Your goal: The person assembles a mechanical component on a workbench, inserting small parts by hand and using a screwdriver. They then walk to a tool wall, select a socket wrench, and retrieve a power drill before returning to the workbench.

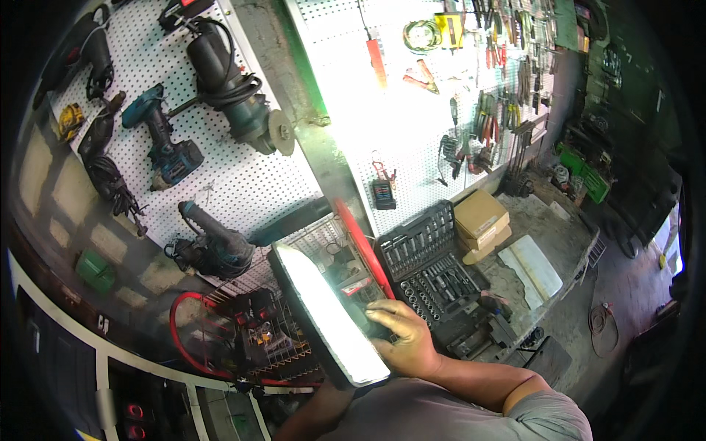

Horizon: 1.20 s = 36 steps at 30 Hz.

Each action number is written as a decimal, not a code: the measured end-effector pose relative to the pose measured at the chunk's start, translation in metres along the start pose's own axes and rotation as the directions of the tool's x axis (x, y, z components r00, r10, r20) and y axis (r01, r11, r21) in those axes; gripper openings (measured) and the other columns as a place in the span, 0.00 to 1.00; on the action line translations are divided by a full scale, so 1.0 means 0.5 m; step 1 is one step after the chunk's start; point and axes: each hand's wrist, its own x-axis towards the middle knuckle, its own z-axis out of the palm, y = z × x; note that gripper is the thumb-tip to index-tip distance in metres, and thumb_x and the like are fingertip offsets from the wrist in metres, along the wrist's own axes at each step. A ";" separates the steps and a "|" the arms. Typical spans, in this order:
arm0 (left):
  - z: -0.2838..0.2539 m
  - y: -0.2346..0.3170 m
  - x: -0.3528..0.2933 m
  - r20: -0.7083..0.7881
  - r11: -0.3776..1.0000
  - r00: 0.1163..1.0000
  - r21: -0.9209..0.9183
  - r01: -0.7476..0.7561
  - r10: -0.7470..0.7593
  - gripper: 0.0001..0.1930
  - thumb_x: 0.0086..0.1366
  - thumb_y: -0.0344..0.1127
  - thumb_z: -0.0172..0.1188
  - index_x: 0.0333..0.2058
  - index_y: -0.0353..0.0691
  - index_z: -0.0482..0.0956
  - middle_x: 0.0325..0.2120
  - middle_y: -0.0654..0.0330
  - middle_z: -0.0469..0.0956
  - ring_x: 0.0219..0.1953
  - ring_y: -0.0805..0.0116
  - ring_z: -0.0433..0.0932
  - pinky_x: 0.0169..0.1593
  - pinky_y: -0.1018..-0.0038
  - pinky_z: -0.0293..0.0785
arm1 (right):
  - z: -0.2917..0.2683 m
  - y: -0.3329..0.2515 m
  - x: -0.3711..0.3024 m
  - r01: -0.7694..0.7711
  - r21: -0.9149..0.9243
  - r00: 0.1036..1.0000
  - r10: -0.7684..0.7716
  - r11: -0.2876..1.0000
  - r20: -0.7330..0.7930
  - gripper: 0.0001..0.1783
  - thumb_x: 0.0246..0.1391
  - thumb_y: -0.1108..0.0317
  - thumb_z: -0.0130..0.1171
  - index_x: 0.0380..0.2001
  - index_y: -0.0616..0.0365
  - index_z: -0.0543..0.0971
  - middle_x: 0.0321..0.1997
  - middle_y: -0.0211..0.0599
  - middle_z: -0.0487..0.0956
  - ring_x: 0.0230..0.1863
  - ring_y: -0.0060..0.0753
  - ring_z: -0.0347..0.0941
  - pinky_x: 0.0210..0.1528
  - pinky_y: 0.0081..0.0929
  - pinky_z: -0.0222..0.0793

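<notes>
In front of my body is a long box-like thing (327,316) with a bright white, glaring top and dark sides. It is tilted, its far end pointing up and left. My right hand (403,338) is closed at its right edge, with the fingers bent over toward the white surface; glare hides exactly how they grip. Of my left arm only the forearm (312,411) shows, running under the near end of the box. My left hand is hidden behind it.
A socket set case (434,268) lies open on the workbench (529,220), next to a cardboard box (482,217). A red-rimmed wire basket (276,331) stands beyond the held thing on the left. Pegboards carry a cordless drill (160,140), an angle grinder (250,117) and several pliers (489,117).
</notes>
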 end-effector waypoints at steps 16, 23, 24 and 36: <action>-0.013 0.059 -0.057 -0.237 0.937 0.948 0.226 0.265 -0.211 0.35 0.79 0.56 0.64 0.76 0.43 0.72 0.68 0.53 0.79 0.69 0.49 0.79 0.71 0.46 0.76 | -0.007 0.090 0.005 -0.173 0.090 0.739 0.069 0.981 0.670 0.48 0.56 0.69 0.81 0.76 0.62 0.69 0.68 0.45 0.79 0.68 0.44 0.78 0.71 0.44 0.75; 0.017 0.245 -0.217 -0.211 -0.244 0.544 0.725 0.644 0.812 0.42 0.65 0.44 0.79 0.73 0.37 0.72 0.69 0.44 0.76 0.71 0.48 0.74 0.67 0.53 0.78 | 0.201 0.250 -0.019 0.157 -0.071 0.757 -0.074 0.985 0.650 0.34 0.59 0.59 0.77 0.67 0.59 0.80 0.63 0.50 0.83 0.63 0.54 0.81 0.66 0.46 0.78; 0.022 0.286 -0.244 0.038 -0.495 0.544 0.472 0.730 0.838 0.45 0.61 0.40 0.81 0.74 0.38 0.71 0.70 0.41 0.73 0.73 0.43 0.71 0.71 0.49 0.74 | 0.253 0.272 -0.010 0.171 -0.061 0.738 -0.087 0.983 0.669 0.33 0.59 0.59 0.76 0.65 0.59 0.82 0.62 0.51 0.84 0.63 0.55 0.81 0.65 0.45 0.79; -0.066 0.501 -0.337 -0.266 -0.395 0.476 0.306 0.866 0.838 0.51 0.58 0.21 0.72 0.81 0.41 0.61 0.76 0.36 0.66 0.73 0.31 0.72 0.73 0.49 0.75 | 0.715 0.384 0.006 -0.131 -0.318 0.500 0.340 0.939 0.796 0.32 0.53 0.66 0.74 0.59 0.71 0.79 0.60 0.68 0.83 0.65 0.67 0.80 0.67 0.54 0.78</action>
